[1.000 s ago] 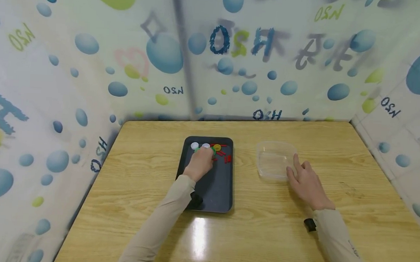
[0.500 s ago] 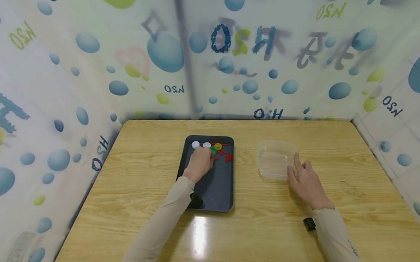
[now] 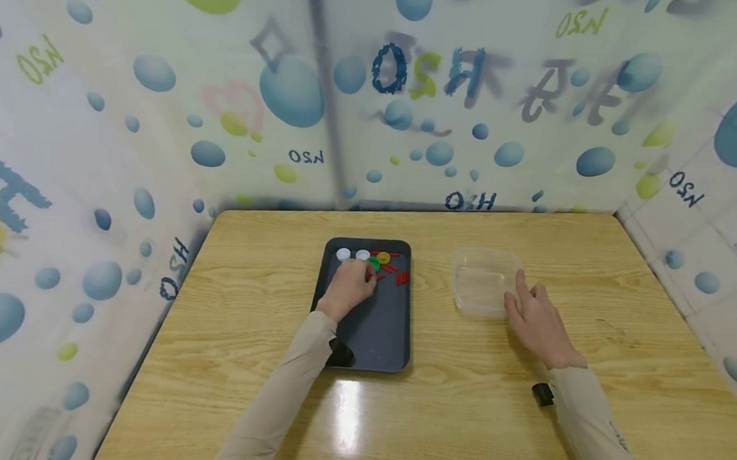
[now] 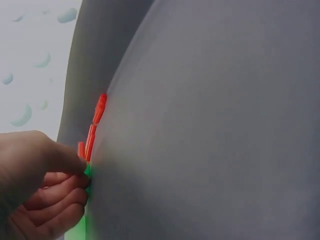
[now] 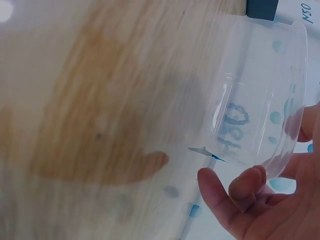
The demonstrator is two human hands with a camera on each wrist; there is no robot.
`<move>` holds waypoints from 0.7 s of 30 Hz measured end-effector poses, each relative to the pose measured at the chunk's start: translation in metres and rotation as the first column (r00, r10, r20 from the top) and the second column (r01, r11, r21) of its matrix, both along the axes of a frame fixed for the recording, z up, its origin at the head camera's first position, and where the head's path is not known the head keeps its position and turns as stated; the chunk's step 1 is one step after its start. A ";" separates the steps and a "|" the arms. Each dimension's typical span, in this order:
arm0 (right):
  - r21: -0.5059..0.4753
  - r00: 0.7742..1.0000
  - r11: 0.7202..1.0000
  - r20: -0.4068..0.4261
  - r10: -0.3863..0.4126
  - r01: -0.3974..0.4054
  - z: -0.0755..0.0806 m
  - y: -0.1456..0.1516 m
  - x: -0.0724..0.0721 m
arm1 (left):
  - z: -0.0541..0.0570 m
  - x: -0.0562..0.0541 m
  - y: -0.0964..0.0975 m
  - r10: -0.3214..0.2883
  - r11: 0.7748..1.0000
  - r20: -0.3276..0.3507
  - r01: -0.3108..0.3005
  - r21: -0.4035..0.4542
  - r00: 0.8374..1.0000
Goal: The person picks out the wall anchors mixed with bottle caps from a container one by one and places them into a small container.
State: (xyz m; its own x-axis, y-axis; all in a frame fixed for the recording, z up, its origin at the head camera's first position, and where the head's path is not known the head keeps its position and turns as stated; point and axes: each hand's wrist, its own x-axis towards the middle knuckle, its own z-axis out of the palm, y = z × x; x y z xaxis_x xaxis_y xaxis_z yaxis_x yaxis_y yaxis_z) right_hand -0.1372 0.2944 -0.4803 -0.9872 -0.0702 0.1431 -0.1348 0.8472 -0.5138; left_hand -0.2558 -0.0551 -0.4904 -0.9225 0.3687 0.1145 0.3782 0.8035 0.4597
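My left hand (image 3: 348, 286) is over the dark tray (image 3: 375, 341), fingers curled and thumb against the index finger. At its fingertips are a green cap (image 3: 374, 263) and a thin red piece (image 3: 380, 277); I cannot tell whether the fingers pinch either one. In the left wrist view, green (image 4: 88, 172) shows at the thumb tip, with red pieces (image 4: 90, 142) just beyond. My right hand (image 3: 539, 322) holds a clear plastic container (image 3: 484, 281) at its near right corner. The right wrist view shows fingers (image 5: 250, 185) round the container's wall.
Two white caps (image 3: 343, 254) and a yellow cap (image 3: 383, 258) lie at the tray's far end, with more red pieces (image 3: 401, 278) to their right. Both tray and container stand on a wooden table (image 3: 459, 401). A printed curtain (image 3: 505, 126) hangs behind it.
My left hand has drawn back slightly toward me, and more of the green cap shows beyond its fingers. The right hand and the container have stayed in place.
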 end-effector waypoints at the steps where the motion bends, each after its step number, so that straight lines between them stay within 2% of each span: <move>1: 0.001 1.000 1.000 0.000 0.000 0.000 0.000 0.000 0.000 | 0.000 0.000 0.000 -0.002 1.000 -0.007 0.002 0.002 1.000; 18: -0.007 1.000 1.000 0.012 0.010 -0.010 -0.003 0.001 0.000 | 0.007 0.001 -0.008 -0.004 0.985 -0.121 0.025 0.169 0.993; 21: -0.008 1.000 1.000 0.011 0.009 -0.009 -0.002 0.000 0.000 | 0.011 0.003 -0.007 -0.013 0.980 -0.117 0.036 0.195 0.993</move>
